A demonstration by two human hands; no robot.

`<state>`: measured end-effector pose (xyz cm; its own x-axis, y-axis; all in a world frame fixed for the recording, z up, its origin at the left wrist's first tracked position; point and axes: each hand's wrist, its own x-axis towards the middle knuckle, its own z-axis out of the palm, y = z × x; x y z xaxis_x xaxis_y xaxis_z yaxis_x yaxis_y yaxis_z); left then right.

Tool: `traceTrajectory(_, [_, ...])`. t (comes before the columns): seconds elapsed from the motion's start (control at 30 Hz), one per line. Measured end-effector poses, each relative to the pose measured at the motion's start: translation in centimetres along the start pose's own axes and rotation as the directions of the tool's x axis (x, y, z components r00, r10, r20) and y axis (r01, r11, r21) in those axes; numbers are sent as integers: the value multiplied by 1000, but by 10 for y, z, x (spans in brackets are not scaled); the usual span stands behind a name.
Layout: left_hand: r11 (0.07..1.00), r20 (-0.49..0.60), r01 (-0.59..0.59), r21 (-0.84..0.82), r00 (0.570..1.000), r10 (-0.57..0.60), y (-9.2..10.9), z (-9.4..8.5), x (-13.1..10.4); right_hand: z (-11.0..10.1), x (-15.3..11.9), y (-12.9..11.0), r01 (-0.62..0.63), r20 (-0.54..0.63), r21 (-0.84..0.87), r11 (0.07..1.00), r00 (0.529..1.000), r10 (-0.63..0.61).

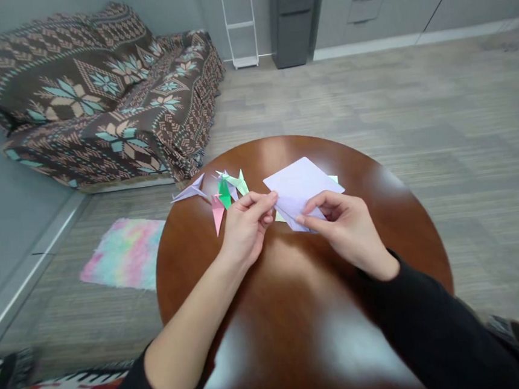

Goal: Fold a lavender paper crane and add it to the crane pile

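A sheet of lavender origami paper, partly folded at its near side, is held just above the table between my two hands. My left hand pinches its left corner between thumb and fingers. On the near right part, my right hand grips a folded flap with thumb and forefinger. Pale green paper shows from beneath the lavender sheet. Left of my left hand lie several folded paper cranes: a lavender one, a pink one, a green one and a pale green one.
The round brown table has a glossy top. Beyond it on the left stands a sofa under a patterned cover. A pastel fluffy mat lies on the floor. Grey cabinets and a dark fridge-like unit line the back.
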<state>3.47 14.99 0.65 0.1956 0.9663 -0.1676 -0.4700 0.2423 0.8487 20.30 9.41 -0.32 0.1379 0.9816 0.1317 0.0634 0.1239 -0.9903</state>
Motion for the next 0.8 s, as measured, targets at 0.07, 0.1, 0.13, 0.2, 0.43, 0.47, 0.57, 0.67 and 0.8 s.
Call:
traceTrajectory(0.07, [1000,-11,-14,-27,1000,14,-1,0,0,0,0,1,-6,-13,3,1000,1000,6])
traceTrajectory(0.1, [1000,-3,-23,-21,1000,23,-2,0,0,1,0,1,-8,-23,5,1000,1000,8])
traceTrajectory(0.13, [1000,17,-29,7,999,29,-3,0,-1,1,0,0,-10,-35,11,1000,999,10])
traceTrajectory(0.2, [992,82,-49,113,996,40,-4,0,-2,2,0,-1,-7,-51,23,1000,999,8])
traceTrajectory(0.43, [936,180,-134,327,981,78,-3,-2,-2,4,-2,-9,-5,33,-15,1000,999,5])
traceTrajectory(0.47, [923,209,-143,356,975,71,-3,-2,-3,5,-2,-10,14,30,-28,1000,999,-13])
traceTrajectory(0.57, [881,257,-181,437,964,70,-3,-4,-3,5,-2,-10,31,45,-26,999,999,-30])
traceTrajectory(0.67, [877,255,-195,438,963,86,-4,-4,-4,6,-2,-7,11,60,0,1000,998,-11])
traceTrajectory(0.8, [946,233,-105,306,972,33,-4,-3,-5,6,-2,-4,15,59,51,999,998,-18])
